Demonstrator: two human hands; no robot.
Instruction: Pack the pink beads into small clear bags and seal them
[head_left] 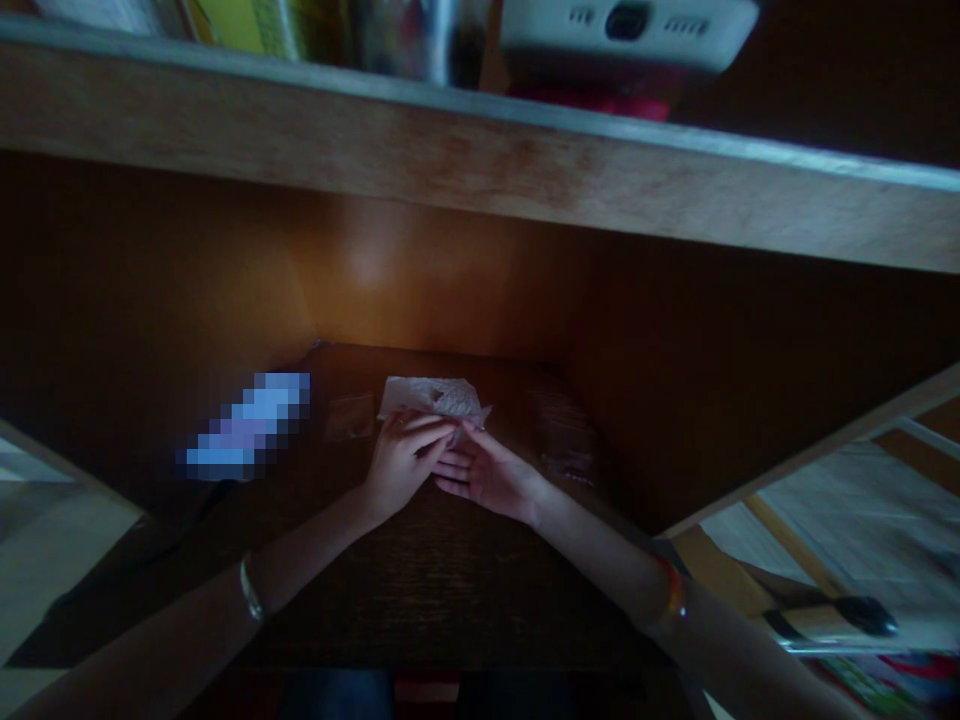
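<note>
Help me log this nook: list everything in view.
Shelf: one, pale wood, above
Device: one, whitish, on shelf
Unclear item: one, red, below device
Blurred items: several, yellowish, silvery, shelf
Desk: one, brown, beneath shelf
Sheet: one, white, centre
Packet: one, clear, left of sheet
Pile: one, clear, right of sheet
Pixelated screen: one, bluish, left
Patterned item: one, multicoloured, lower right
Bracelets: two, silver left, orange right
Left hand: one, bare, by sheet
Right hand: one, bare, by sheet
Legs: two, blue, bottom edge

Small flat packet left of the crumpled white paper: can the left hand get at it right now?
Probably yes: nothing visible stands between the left hand and the small flat packet, though that hand is close beside the right hand.
</note>
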